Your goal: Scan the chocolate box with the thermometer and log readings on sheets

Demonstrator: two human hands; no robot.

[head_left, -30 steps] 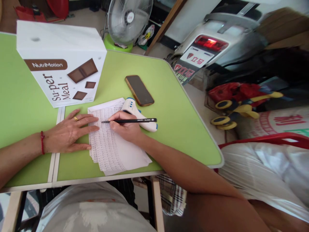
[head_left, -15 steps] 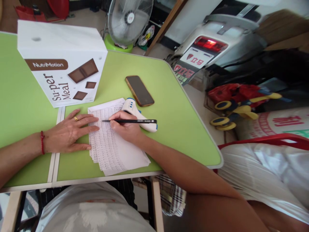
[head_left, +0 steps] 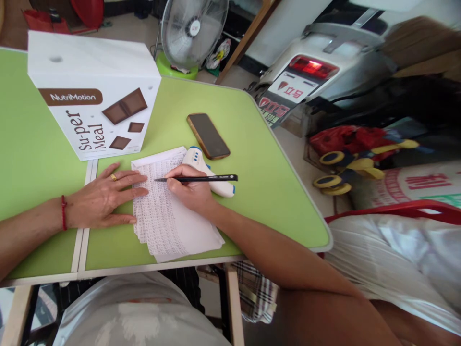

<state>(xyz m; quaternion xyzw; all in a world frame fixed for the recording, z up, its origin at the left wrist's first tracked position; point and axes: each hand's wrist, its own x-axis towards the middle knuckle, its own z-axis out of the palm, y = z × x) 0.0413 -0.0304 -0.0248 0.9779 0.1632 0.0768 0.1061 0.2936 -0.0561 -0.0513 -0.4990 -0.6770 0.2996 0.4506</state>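
Observation:
Rows of handwriting cover much of the top sheet in a stack of white paper (head_left: 180,226) on the green table (head_left: 259,192). My right hand (head_left: 190,190) is closed around a black pen (head_left: 207,178), its tip on or just above the written rows. Fingers spread, my left hand (head_left: 106,197) lies flat on the table, with its fingertips on the left edge of the paper. Partly behind my right hand lies a white and blue handheld thermometer-like device (head_left: 219,187). A phone (head_left: 209,135) in a brown-edged case rests beyond it.
A tall white NutriMotion box (head_left: 95,105) stands on the table behind my left hand. Past the far edge are a standing fan (head_left: 194,29) and a white scooter (head_left: 306,62). On the right sit a red chair (head_left: 403,207) and a yellow-wheeled toy (head_left: 338,173).
The pen and my right hand have moved slightly to the right, and the pen leans a little differently. My left hand stays in place.

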